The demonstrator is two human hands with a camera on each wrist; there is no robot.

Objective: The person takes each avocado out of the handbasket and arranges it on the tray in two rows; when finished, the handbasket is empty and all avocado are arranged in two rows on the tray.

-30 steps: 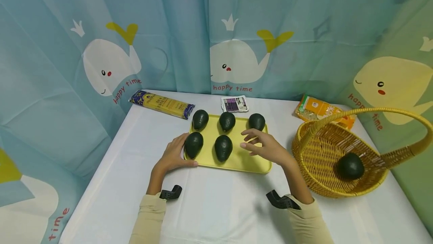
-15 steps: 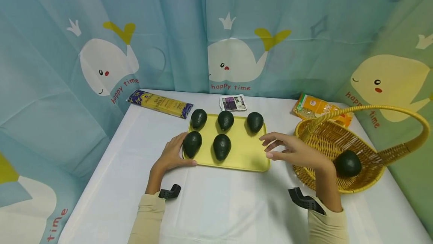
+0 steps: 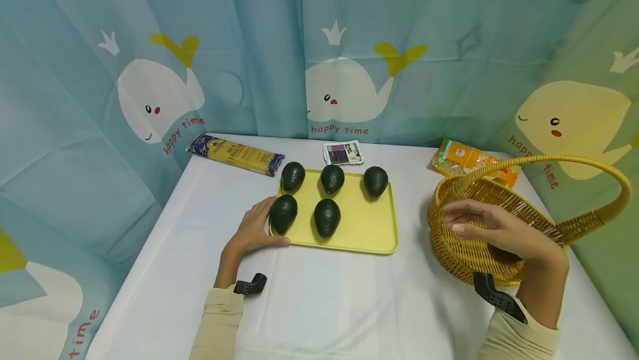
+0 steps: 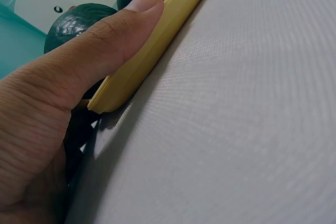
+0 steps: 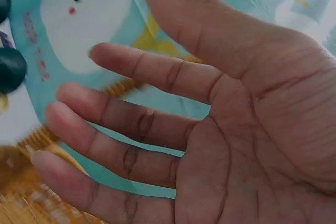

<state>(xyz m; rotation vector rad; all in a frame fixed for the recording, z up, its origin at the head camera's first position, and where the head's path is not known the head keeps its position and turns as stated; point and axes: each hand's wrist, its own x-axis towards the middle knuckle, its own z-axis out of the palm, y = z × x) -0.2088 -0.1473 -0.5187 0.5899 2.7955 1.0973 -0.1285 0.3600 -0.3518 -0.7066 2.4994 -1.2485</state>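
Observation:
My left hand [image 3: 254, 227] holds the near left corner of the yellow tray [image 3: 366, 227]. In the left wrist view its thumb [image 4: 113, 35] lies along the rim; the other fingers are mostly hidden. Several dark green avocados sit on the tray, one avocado [image 3: 283, 214] beside that hand and another avocado [image 3: 326, 218] in the front middle. Over the wicker basket [image 3: 449, 246] hovers my right hand [image 3: 509, 232], its fingers loosely spread. In the right wrist view the palm [image 5: 210, 124] holds nothing. The avocado inside the basket is largely covered by this hand.
A long yellow and blue packet [image 3: 237, 153] lies at the back left. Behind the tray is a small purple and white packet [image 3: 343, 153]. An orange bag [image 3: 461, 157] lies behind the basket, whose tall handle [image 3: 574, 159] arches up. A curtain [image 3: 269, 44] hangs behind the table.
My right hand has moved right, from above the tray's right side to over the basket, with nothing held. The left hand stays at the tray corner.

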